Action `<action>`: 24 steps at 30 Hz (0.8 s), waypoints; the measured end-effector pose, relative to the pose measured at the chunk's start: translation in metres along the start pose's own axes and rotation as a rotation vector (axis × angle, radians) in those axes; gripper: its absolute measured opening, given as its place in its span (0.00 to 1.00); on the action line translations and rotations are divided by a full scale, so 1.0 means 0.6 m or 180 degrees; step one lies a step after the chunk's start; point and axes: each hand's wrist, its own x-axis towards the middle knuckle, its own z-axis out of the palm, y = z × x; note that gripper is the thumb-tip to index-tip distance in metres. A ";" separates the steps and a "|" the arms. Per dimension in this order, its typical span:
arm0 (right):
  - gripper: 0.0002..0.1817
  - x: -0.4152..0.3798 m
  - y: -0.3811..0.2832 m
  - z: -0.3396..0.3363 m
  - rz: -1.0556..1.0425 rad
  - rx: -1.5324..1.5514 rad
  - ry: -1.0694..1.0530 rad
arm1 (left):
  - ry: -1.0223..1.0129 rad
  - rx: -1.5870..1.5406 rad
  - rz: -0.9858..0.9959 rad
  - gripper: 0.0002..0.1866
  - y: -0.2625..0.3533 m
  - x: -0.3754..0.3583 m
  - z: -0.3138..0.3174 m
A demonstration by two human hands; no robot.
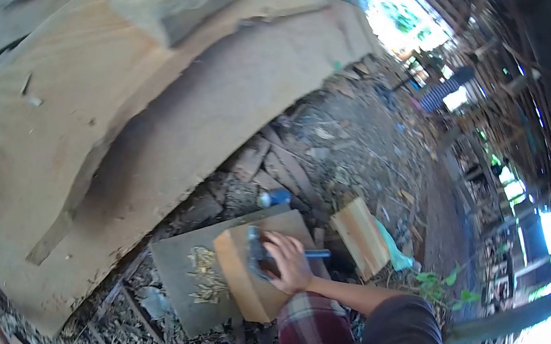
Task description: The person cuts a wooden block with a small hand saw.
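Note:
My right hand [289,261] reaches in from the right, its fingers bent over a hammer [252,243] with a dark metal head. The hammer's dark bluish handle [317,253] sticks out to the right beyond the hand. Beneath them is a thick, light-brown wooden block [239,276], resting on a flat grey-brown board [182,284]. Yellowish wood chips [207,278] lie on the board left of the block. My left hand does not show.
Large curved timber slabs [67,98] fill the left side. Beyond the board lie a blue can-like object [274,198] and a wooden plank [359,238] beside pale green plastic [395,248]. Scraps litter the ground. A person [445,88] in striped clothing is farther back.

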 end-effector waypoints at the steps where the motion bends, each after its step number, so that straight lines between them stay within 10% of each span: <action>1: 0.34 -0.005 0.000 0.000 0.0049 0.0046 0.0045 | 0.0023 0.0228 -0.0093 0.27 0.019 -0.025 -0.033; 18: 0.28 -0.060 0.065 -0.038 -0.0030 0.1960 0.0725 | 0.0087 -0.0564 -0.0037 0.31 0.928 -0.297 -0.399; 24: 0.42 -0.106 0.148 -0.223 0.0691 0.7341 -0.1151 | 0.0242 -0.1806 0.1561 0.32 1.279 -0.424 -0.480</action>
